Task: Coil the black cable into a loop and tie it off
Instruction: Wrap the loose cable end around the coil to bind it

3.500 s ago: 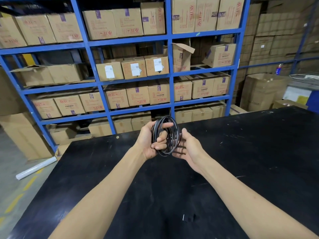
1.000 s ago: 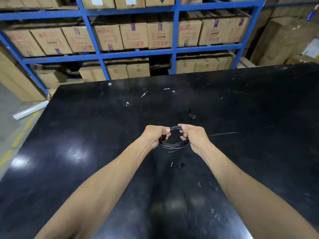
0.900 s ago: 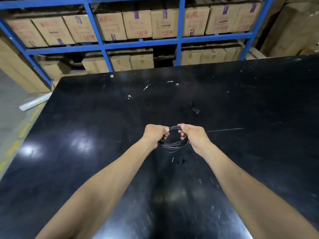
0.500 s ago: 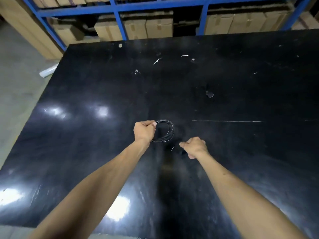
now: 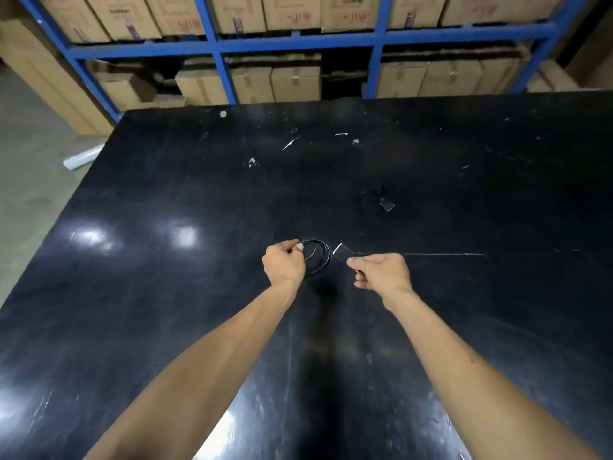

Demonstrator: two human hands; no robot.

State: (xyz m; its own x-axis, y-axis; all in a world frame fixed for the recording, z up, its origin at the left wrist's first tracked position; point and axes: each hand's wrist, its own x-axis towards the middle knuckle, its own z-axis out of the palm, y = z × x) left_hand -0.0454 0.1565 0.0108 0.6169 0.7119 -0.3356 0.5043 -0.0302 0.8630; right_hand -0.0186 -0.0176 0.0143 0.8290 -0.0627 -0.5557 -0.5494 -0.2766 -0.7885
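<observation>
tbl [image 5: 166, 293]: black, glossy | on it: white scraps [image 5: 252, 162], dark scrap [image 5: 386, 205]

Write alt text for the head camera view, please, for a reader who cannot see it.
A left hand holds a small coiled black cable just above a glossy black table, while the right hand pinches a thin strand beside it. Blue shelves of cardboard boxes stand behind.

The cable [image 5: 320, 257] is black, on a shiny black table [image 5: 166, 293] (with white specks). Blue shelves [image 5: 298, 44] hold brown boxes [image 5: 295, 83].
</observation>
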